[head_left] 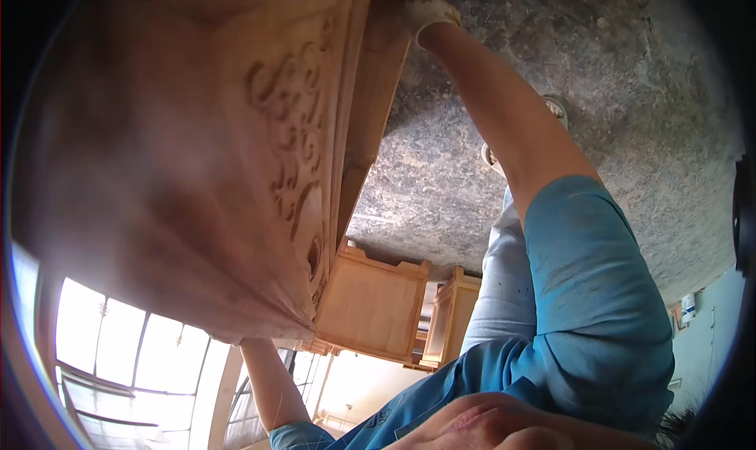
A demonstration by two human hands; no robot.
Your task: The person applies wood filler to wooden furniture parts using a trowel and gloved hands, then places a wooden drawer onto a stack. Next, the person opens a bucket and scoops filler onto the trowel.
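A large brown wooden panel (197, 174) with scroll carving fills the left side of the head view, close to the camera and blurred in places. At the top, my right hand (431, 13), in a pale glove, grips the panel's far end. Its fingertips lie in shadow against the wood. My left hand (227, 339) is at the panel's lower edge in the view. Only a pale bit of it shows above the wrist, and the fingers are hidden behind the panel.
Wooden cabinets (370, 300) stand on the mottled grey floor (425, 174), appearing upside down. Bright windows (118, 348) are at lower left. My legs (500, 277) and shoes (556, 111) show beside my right arm. A white container (688, 307) is at far right.
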